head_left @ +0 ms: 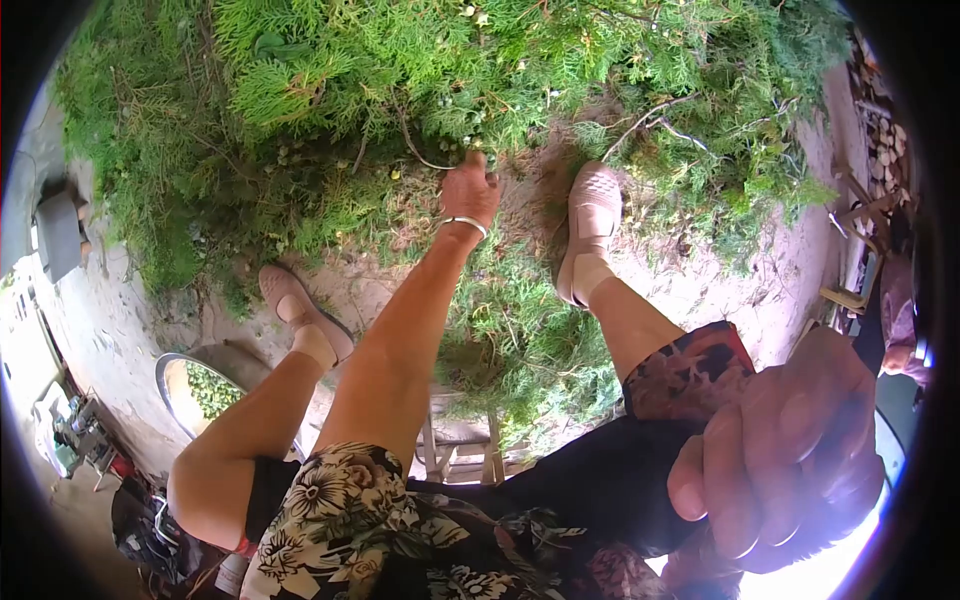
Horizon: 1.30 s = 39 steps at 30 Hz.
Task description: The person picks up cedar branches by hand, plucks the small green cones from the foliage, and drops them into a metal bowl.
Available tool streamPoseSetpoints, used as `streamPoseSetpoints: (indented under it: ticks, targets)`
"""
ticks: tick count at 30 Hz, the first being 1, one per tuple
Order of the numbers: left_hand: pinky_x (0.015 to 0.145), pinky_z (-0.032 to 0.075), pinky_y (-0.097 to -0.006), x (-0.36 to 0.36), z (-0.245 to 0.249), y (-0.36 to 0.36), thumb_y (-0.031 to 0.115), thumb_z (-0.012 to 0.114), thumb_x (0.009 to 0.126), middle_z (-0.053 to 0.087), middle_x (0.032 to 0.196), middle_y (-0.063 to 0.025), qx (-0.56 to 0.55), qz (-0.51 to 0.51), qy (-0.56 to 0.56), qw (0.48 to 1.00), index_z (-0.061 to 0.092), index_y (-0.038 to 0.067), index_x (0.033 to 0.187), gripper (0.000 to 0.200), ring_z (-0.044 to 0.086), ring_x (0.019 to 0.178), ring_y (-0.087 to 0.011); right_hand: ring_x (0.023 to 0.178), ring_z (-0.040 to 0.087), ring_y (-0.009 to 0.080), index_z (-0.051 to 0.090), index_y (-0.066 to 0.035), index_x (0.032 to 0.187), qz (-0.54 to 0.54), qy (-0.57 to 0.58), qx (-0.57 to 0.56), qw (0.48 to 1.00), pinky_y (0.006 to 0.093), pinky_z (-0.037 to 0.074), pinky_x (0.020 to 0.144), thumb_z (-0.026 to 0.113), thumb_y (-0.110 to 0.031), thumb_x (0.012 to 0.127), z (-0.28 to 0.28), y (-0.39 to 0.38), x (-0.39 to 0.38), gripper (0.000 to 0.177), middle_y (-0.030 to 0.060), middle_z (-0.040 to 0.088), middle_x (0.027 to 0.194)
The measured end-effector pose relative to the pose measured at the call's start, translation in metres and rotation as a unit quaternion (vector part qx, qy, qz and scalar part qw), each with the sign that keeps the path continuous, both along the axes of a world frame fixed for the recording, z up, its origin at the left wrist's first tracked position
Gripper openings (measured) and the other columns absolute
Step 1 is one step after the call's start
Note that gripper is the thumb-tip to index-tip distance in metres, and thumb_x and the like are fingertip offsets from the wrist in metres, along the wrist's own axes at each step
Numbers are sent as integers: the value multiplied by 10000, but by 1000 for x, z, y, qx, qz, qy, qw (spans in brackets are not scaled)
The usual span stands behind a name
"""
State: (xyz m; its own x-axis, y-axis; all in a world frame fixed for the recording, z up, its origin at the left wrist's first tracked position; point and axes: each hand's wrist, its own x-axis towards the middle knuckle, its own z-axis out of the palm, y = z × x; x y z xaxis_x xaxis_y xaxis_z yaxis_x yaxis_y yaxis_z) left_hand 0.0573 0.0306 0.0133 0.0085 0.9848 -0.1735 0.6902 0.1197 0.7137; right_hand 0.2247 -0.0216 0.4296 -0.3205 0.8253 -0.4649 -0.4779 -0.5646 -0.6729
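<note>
Two hands in view. Our left hand (470, 190), one metal bracelet (464, 223) at the wrist, reaches low, its fingers clamped on one thin bare twig (425, 158) at the edge of the evergreen cuttings (330, 90). Our right hand (780, 470) is close to the lens, fingers curled together; contents cannot be told. Two pale shoes (592, 210). One metal bowl (160, 375) holding green bits, left of our legs. One wooden stool (490, 460) under us. Outdoors: bare sandy ground (700, 280), greenery heaped across it.
</note>
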Motion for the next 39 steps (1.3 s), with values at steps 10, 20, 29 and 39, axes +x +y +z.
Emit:
streamPoseSetpoints:
  ticks: [10, 20, 29, 39]
  targets:
    - [611, 501, -444, 10, -9, 17, 77, 638, 702, 611, 730, -217, -2, -54, 86, 995, 546, 19, 888, 216, 601, 669, -384, 430, 493, 269, 425, 3, 944, 0, 101, 35, 994, 492, 448, 633, 489, -94, 898, -11, 6, 0, 125, 149, 518, 641]
    - [371, 431, -224, -48, 112, -26, -7, 638, 766, 636, 817, -129, -325, 227, -552, 733, 559, 30, 933, 188, 583, 564, -171, 538, 522, 193, 484, 61, 953, -86, -55, 5, 995, 410, 461, 634, 480, -158, 937, 10, 12, -35, 219, 123, 543, 628]
    - [319, 382, -234, -93, 339, -3, -36, 630, 763, 596, 683, -99, -275, -22, -679, 680, 537, 40, 941, 215, 569, 514, -163, 709, 612, 124, 590, 83, 1001, -49, -336, 210, 917, 226, 496, 633, 605, -79, 854, 12, 20, -82, 220, 104, 648, 816]
    - [344, 389, -223, -142, 428, -38, 13, 603, 821, 598, 752, -121, -166, 37, -622, 765, 519, 24, 950, 154, 571, 541, -162, 722, 612, 97, 633, 59, 960, 5, -186, 267, 945, 233, 517, 654, 669, 16, 786, 12, 24, -140, 183, 74, 661, 787]
